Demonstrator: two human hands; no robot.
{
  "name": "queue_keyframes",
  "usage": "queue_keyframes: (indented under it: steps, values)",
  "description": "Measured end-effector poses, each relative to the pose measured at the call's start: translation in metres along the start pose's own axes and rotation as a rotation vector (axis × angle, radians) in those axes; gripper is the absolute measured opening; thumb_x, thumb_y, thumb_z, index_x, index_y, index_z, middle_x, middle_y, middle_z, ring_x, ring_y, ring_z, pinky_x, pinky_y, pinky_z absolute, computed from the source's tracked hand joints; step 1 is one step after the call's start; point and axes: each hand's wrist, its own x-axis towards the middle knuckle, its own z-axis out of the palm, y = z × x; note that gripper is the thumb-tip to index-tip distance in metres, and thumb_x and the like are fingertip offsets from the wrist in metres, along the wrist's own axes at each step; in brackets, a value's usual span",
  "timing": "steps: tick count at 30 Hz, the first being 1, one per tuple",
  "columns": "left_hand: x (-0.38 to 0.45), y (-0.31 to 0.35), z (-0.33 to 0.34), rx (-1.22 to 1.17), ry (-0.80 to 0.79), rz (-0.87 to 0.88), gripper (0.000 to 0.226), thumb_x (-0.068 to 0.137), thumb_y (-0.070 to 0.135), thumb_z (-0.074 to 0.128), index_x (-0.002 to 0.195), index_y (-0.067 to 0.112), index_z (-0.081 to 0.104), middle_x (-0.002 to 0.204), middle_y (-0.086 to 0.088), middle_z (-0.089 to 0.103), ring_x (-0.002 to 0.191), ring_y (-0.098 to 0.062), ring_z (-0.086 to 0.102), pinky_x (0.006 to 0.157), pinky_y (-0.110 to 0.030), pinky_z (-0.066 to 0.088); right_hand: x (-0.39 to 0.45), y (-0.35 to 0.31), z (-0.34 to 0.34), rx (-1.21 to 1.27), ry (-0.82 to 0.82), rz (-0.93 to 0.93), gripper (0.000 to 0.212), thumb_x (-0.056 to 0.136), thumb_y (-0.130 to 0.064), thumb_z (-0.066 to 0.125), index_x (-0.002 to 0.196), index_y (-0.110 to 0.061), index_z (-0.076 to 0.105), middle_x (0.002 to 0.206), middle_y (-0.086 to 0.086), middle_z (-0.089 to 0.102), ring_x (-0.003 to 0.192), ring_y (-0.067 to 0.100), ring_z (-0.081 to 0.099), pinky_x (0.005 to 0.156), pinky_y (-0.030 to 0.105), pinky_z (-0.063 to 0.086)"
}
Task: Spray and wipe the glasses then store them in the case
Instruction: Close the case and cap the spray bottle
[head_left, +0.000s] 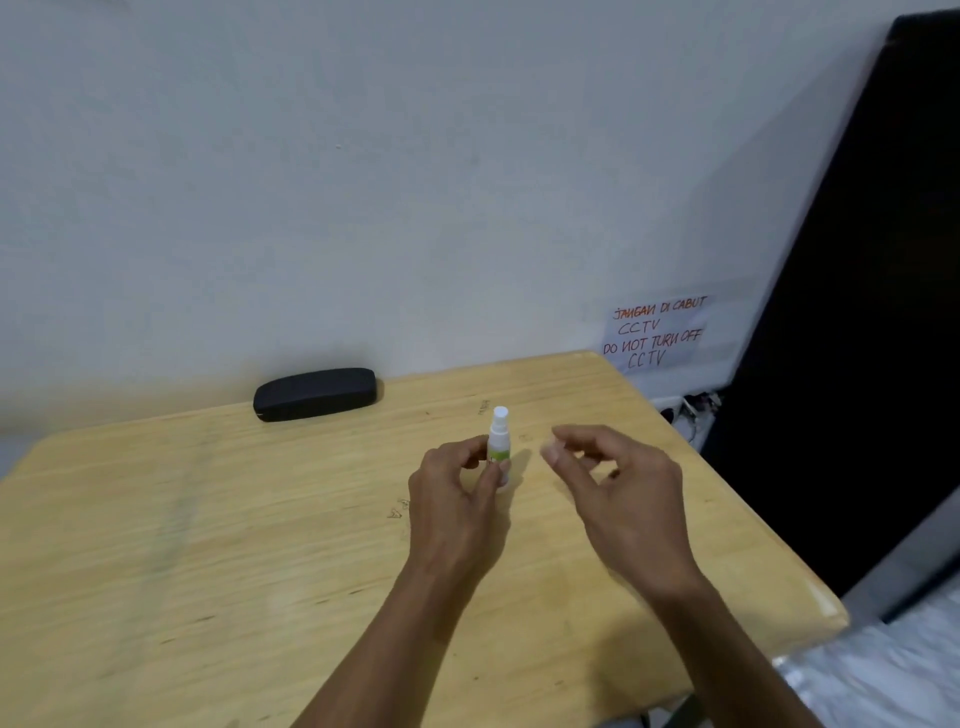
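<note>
A small white spray bottle with a green label stands upright on the wooden table, its white nozzle bare. My left hand grips its lower part between thumb and fingers. My right hand hovers just right of the bottle without touching it, thumb and forefinger pinched on a small, pale, blurred thing that looks like a clear cap. A black glasses case lies shut at the table's far edge by the wall. No glasses are in view.
A grey wall runs behind the table, with a handwritten paper notice at the right. Below the notice sit a power strip and plugs. A dark panel stands to the right of the table.
</note>
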Motion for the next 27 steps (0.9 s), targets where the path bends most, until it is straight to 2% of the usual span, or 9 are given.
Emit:
queue_keyframes:
  steps: [3, 7, 9, 12, 14, 17, 21, 23, 27]
  values:
    - [-0.008, 0.004, -0.005, -0.019, -0.005, 0.027, 0.021, 0.085, 0.021, 0.069, 0.102, 0.034, 0.071, 0.103, 0.014, 0.066, 0.100, -0.006, 0.059, 0.076, -0.011, 0.038, 0.016, -0.017, 0.001, 0.072, 0.020, -0.061, 0.018, 0.085, -0.035, 0.078, 0.103, -0.032, 0.078, 0.091, -0.017, 0.075, 0.084, 0.004, 0.067, 0.066, 0.008, 0.043]
    - [-0.014, 0.007, -0.015, 0.002, -0.028, 0.085, 0.027, 0.086, 0.023, 0.072, 0.113, 0.027, 0.071, 0.106, 0.014, 0.062, 0.099, -0.004, 0.057, 0.078, -0.010, 0.038, 0.023, -0.028, 0.003, 0.044, -0.037, -0.155, 0.017, 0.086, -0.034, 0.077, 0.103, -0.034, 0.078, 0.093, -0.020, 0.074, 0.086, 0.007, 0.067, 0.070, 0.016, 0.045]
    - [-0.017, 0.009, -0.019, 0.034, -0.034, 0.151, 0.029, 0.086, 0.026, 0.073, 0.114, 0.024, 0.072, 0.102, 0.015, 0.064, 0.098, -0.006, 0.060, 0.080, -0.019, 0.045, 0.020, -0.028, 0.004, 0.009, -0.065, -0.183, 0.017, 0.086, -0.033, 0.077, 0.102, -0.035, 0.077, 0.090, -0.027, 0.070, 0.085, 0.007, 0.066, 0.076, 0.026, 0.047]
    - [-0.023, 0.011, -0.024, 0.057, -0.030, 0.208, 0.027, 0.085, 0.032, 0.069, 0.111, 0.024, 0.072, 0.095, 0.017, 0.069, 0.093, -0.008, 0.064, 0.077, -0.037, 0.053, 0.015, -0.027, 0.005, -0.017, -0.086, -0.230, 0.018, 0.086, -0.028, 0.078, 0.104, -0.034, 0.077, 0.089, -0.032, 0.066, 0.084, 0.007, 0.065, 0.074, 0.020, 0.043]
    - [-0.026, 0.011, -0.026, 0.031, -0.035, 0.204, 0.028, 0.085, 0.036, 0.065, 0.109, 0.025, 0.071, 0.097, 0.014, 0.074, 0.091, -0.007, 0.068, 0.075, -0.042, 0.055, 0.012, -0.027, 0.005, -0.015, -0.097, -0.242, 0.019, 0.086, -0.027, 0.078, 0.104, -0.034, 0.077, 0.090, -0.032, 0.067, 0.085, 0.007, 0.066, 0.073, 0.017, 0.043]
    - [-0.029, 0.013, -0.032, 0.008, -0.067, 0.197, 0.022, 0.088, 0.031, 0.066, 0.108, 0.023, 0.070, 0.090, 0.011, 0.076, 0.086, -0.004, 0.071, 0.074, -0.033, 0.055, 0.008, -0.030, 0.005, 0.021, -0.131, -0.234, 0.020, 0.087, -0.028, 0.077, 0.105, -0.036, 0.075, 0.092, -0.027, 0.071, 0.087, 0.008, 0.067, 0.068, 0.014, 0.045]
    - [-0.032, 0.020, -0.044, 0.013, -0.099, 0.189, 0.018, 0.090, 0.024, 0.068, 0.108, 0.022, 0.070, 0.083, 0.011, 0.075, 0.079, 0.000, 0.070, 0.062, -0.010, 0.042, 0.003, -0.035, 0.005, 0.134, -0.158, -0.193, 0.020, 0.087, -0.030, 0.077, 0.104, -0.039, 0.073, 0.091, -0.017, 0.075, 0.089, 0.009, 0.069, 0.065, 0.015, 0.045]
    - [-0.034, 0.022, -0.050, 0.005, -0.111, 0.179, 0.018, 0.090, 0.022, 0.068, 0.108, 0.021, 0.070, 0.082, 0.010, 0.075, 0.071, 0.002, 0.067, 0.055, -0.007, 0.038, 0.001, -0.038, 0.005, 0.196, -0.150, -0.177, 0.018, 0.086, -0.027, 0.077, 0.101, -0.036, 0.073, 0.093, -0.018, 0.075, 0.086, 0.007, 0.069, 0.060, 0.023, 0.047]
    - [-0.039, 0.025, -0.061, -0.035, -0.154, 0.166, 0.014, 0.092, 0.019, 0.066, 0.106, 0.021, 0.070, 0.086, 0.007, 0.074, 0.040, 0.009, 0.050, 0.047, -0.008, 0.034, -0.002, -0.043, 0.005, 0.284, -0.194, -0.150, 0.015, 0.085, -0.026, 0.077, 0.098, -0.033, 0.074, 0.092, -0.016, 0.076, 0.084, 0.011, 0.070, 0.065, 0.041, 0.048]
